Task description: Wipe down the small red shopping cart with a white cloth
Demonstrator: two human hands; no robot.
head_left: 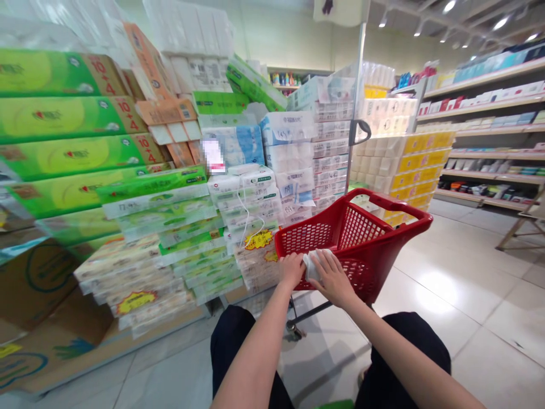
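you have a white cloth (313,266) against the near side of the red shopping cart (385,261), up by the basket's rim. your right hand (334,277) lies over the cloth with its fingers stretched out; whether it grips any folds, i cannot tell. your left hand (292,270) sits at the rim just beside the cloth, its fingertips hidden, so i cannot tell its hold either. the work looks under way rather than finished: the cloth covers one small patch, the handle (392,204) has no hand on it, and nothing shows which parts are done or how much is left
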